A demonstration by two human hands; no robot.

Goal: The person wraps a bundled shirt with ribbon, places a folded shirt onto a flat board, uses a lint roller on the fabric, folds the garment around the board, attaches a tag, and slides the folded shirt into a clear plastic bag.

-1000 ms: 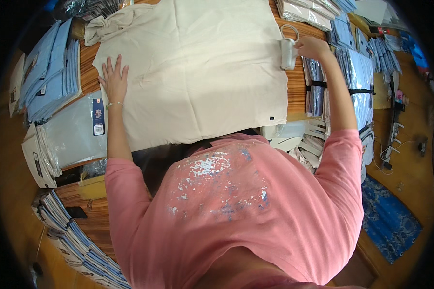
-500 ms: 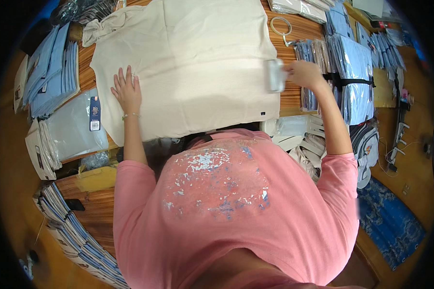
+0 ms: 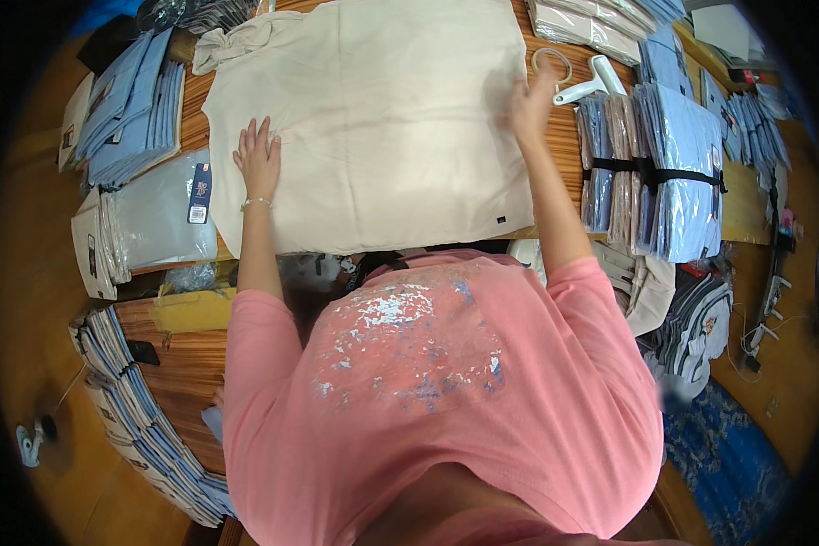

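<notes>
Both hands are down on the cream shirt (image 3: 373, 127), which lies spread across the middle of the wooden table (image 3: 564, 136). The left hand (image 3: 259, 162) presses flat with fingers spread wide near the shirt's left edge, likely pinning the cloth so it can't slide. The right hand (image 3: 530, 105) rests open at the shirt's right edge, holding nothing. Just beyond it, toward the table's far right corner, lies a white handheld tool (image 3: 593, 84). Strapped bundles of folded garments (image 3: 655, 168) line the right edge.
</notes>
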